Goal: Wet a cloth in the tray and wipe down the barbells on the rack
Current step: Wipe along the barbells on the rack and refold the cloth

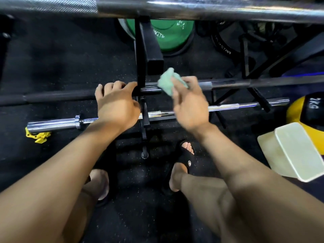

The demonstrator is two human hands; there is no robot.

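Your left hand [116, 102] had its fingers curled over the dark barbell [73, 96] just left of the black rack [141, 67] upright, gripping it. That grip looked meant to steady the bar, so it would not roll or slide in its cradle while the other hand worked.

Your right hand [190, 104] pinched the pale green cloth [169, 81] between thumb and fingertips. The cloth was bunched into a wad and sat at the bar just to the right of the upright, at or just above the metal; the blur there kept me from telling whether it was pressed on. Bunching it that way would give you a thick pad to wrap round the shaft.

The dark barbell lay level, its long axis running left to right across your view, one end pointing off the left edge and the other reaching right past the rack. A chrome barbell [54, 124] lay lower and nearer you, nearly parallel, its sleeved end pointing left. A third thick bar [192, 7] crossed the top of the view the same way.

The cream tray [294, 151] stood on the floor to your right, beside a yellow and black ball [308, 109], within reach for wetting the cloth again. I could not see whether it held water.
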